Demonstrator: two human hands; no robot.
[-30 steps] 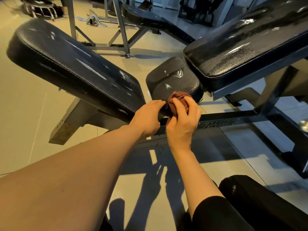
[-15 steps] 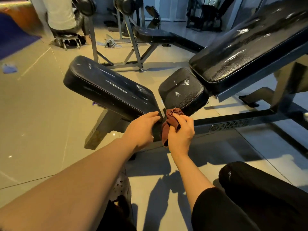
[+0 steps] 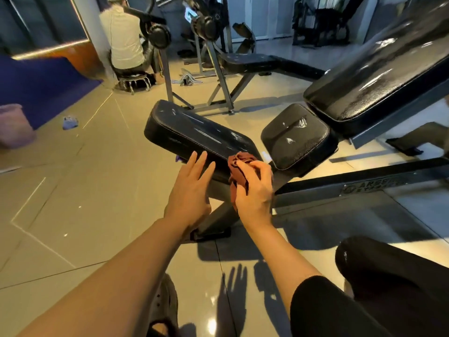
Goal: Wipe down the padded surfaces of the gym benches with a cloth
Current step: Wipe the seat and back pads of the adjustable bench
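Gripping cloth (image 3: 239, 171): right hand (image 3: 255, 193) | left hand (image 3: 189, 190) flat, fingers straight

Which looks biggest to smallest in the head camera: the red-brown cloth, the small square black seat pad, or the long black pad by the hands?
1. Long black pad
2. Small square black seat pad
3. Red-brown cloth, bunched in the right hand, so part is hidden.

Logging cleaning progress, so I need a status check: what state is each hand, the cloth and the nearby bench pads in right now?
Left hand: open, fingers straight, by the long pad's edge.
Right hand: gripping the cloth.
Cloth: bunched, at the long pad's near end.
Long pad: streaked.
Seat pad: smeared.
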